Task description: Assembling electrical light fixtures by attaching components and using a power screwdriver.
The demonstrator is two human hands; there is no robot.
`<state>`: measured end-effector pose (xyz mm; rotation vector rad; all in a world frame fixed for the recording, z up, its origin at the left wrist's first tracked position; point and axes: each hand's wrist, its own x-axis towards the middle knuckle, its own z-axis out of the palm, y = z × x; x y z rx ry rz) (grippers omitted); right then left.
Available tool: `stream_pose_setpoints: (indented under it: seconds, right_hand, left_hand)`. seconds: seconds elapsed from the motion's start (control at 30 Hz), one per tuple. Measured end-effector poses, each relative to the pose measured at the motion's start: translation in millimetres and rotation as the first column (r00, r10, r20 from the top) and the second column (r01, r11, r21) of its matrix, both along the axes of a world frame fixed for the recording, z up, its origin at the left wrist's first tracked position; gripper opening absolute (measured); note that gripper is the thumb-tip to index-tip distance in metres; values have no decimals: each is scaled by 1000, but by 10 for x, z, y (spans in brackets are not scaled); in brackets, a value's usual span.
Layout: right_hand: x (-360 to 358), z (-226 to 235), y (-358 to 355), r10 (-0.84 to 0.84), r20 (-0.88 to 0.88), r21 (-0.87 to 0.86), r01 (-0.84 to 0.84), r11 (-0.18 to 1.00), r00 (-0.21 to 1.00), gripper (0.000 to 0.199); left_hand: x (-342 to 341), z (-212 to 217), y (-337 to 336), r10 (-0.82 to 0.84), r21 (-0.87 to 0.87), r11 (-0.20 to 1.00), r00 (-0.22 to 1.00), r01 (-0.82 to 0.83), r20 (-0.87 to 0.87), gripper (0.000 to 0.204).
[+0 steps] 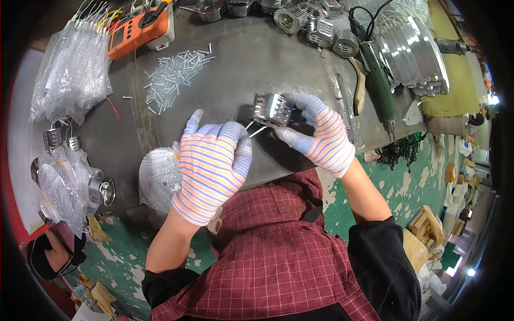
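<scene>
Both hands wear knitted gloves striped in blue, orange and white. My right hand (320,132) is closed on a small slotted metal housing (274,110), thumb at its lower side and fingers at its right side. Two short white wires (257,131) stick out of the housing's lower left. My left hand (213,163) is closed around the wires' other end, with the fingers curled; its grip is partly hidden. Beside the left wrist lies a bubble-wrapped bundle (159,179).
Loose screws or rivets (174,77) lie in a pile on the dark metal table (230,59). Slotted housings (319,33) line the far edge. A green power screwdriver (379,80) and stacked metal strips (412,56) are right; an orange meter (134,33) and bagged wired parts (72,75) left.
</scene>
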<state>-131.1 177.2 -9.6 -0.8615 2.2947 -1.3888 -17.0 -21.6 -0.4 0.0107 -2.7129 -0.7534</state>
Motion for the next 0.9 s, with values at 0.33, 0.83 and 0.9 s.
stream_pose_setpoints:
  seconds: [0.33,0.83,0.9]
  right_hand:
    - [529,-135,-69,-72,4,-42,73,996,997,67]
    - [-203,189,-304,599,-373,329,-503,800,709,62]
    - [-160,176,-295,590,-368,362,-474,803,719,64]
  left_hand:
    - [20,-62,-31,-55,-23,998,998,55,-11,11]
    - [207,-19,-163,3,-221,975,1000,4,31,21]
    - [250,-50,-187,-1,-172,985,1000,5,23,20]
